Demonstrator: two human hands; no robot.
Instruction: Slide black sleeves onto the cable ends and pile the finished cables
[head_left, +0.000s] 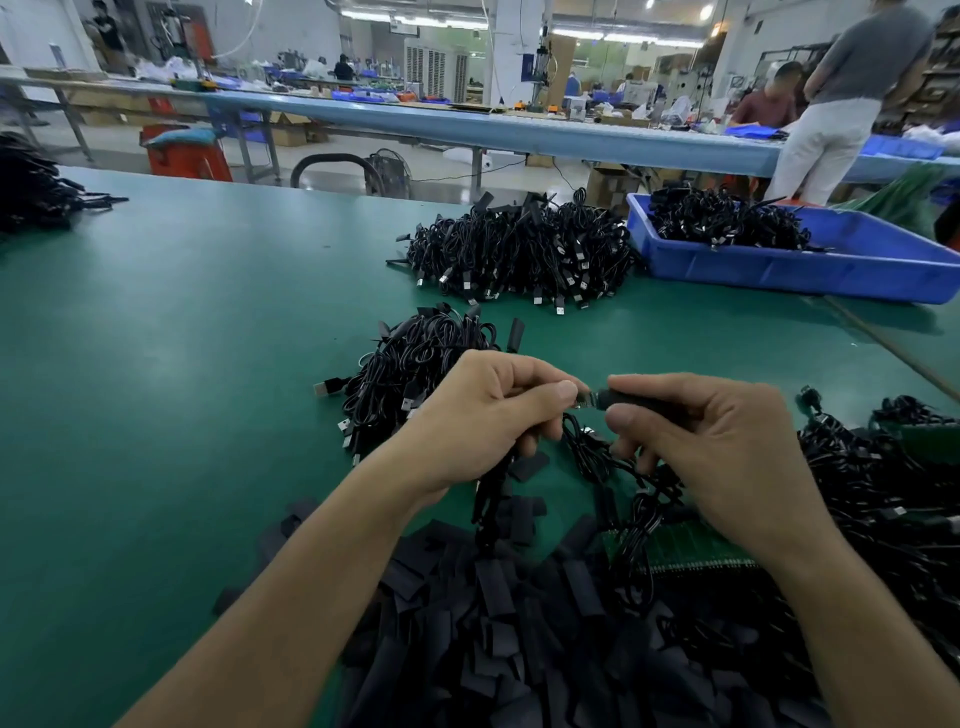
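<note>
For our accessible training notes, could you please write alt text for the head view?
At a green table, the left hand pinches a cable's metal plug while the right hand holds a black sleeve at its tip. Loose sleeves lie heaped in front; two cable piles and a blue bin of cables sit beyond.

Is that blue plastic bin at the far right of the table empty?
No, the blue bin holds a tangled heap of black cables.
</note>
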